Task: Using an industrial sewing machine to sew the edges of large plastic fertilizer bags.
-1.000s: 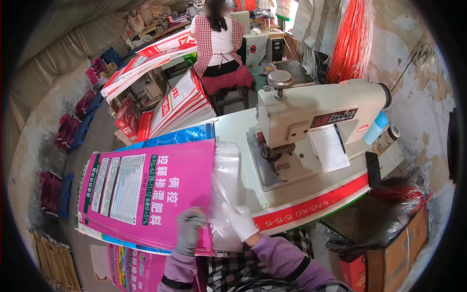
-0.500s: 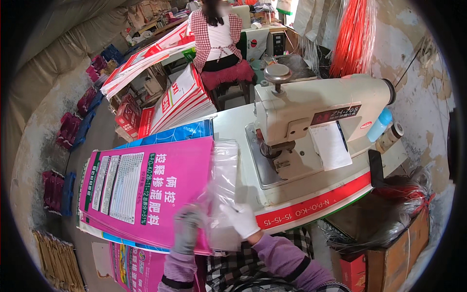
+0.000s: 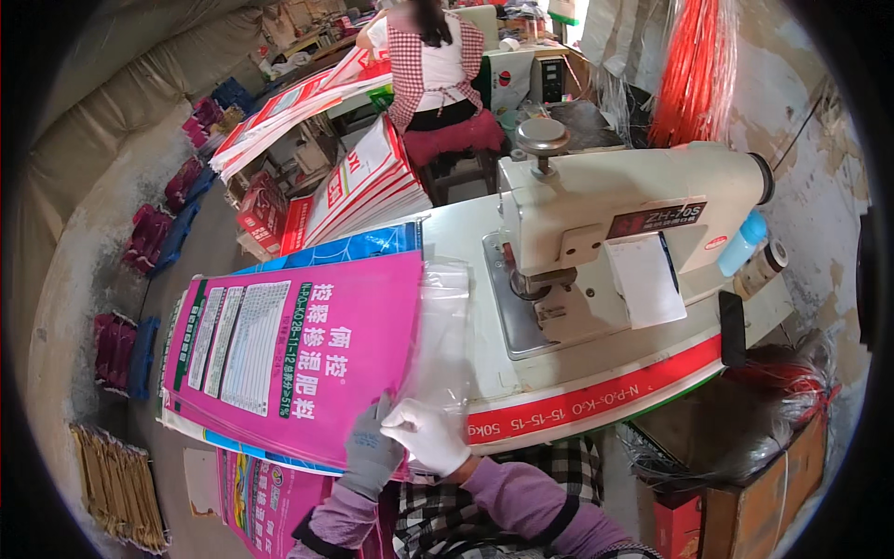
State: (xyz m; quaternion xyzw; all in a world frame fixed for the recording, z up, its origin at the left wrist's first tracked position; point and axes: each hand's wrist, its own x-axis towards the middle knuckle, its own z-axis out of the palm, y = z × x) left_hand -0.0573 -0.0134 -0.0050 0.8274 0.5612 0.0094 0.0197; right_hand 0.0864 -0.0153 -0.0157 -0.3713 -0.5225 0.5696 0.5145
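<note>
A pink printed sack lies flat on top of a stack at the table's left side. A clear plastic liner sticks out past its right edge. My left hand, in a grey glove, is closed at the sack's near right corner, its thumb out of sight. Pressed close beside it, my right hand in a white glove pinches at the sack's edge, fingertips together. Just what layer the right fingers hold is too small to make out. Blue sacks show beneath the pink one.
A cream sewing machine stands on the table to the right, with a black phone-like slab at the table edge. Red-and-white sacks are piled beyond. Another person sits at the back. A cardboard box stands at the lower right.
My right hand has moved left from the clear liner to meet my left hand at the sack's corner. The liner now lies flatter. The whole view has shifted slightly.
</note>
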